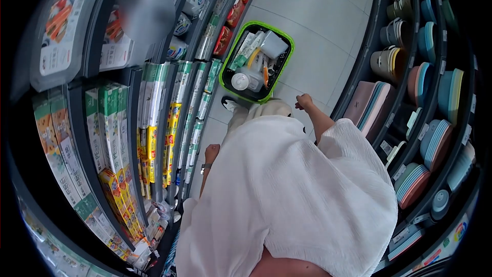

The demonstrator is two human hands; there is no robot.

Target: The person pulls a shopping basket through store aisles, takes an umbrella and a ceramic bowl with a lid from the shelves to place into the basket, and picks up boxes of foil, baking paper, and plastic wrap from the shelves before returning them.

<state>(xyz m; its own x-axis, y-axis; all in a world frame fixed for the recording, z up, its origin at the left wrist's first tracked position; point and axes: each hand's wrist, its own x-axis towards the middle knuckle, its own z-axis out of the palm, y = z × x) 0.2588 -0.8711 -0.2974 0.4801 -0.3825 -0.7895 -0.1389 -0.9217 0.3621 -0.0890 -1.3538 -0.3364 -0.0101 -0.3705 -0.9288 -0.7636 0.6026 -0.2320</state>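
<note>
My left hand, with a watch at the wrist, hangs low beside the left shelves, its fingers curled; whether anything is inside them is hidden. On the other side, my right hand is held out over the floor with its fingers curled in, and I see no object in it. Between and ahead of the hands stands a black basket with a green rim on the floor. Inside it lie long white-and-green boxes, a white package, a round white-lidded container and an orange-handled item.
Shelves on the left hold boxed rolls, yellow boxes and clear plastic containers. On the right, shelves carry buckets, stacked basins and pink bins. A tiled aisle floor runs between them.
</note>
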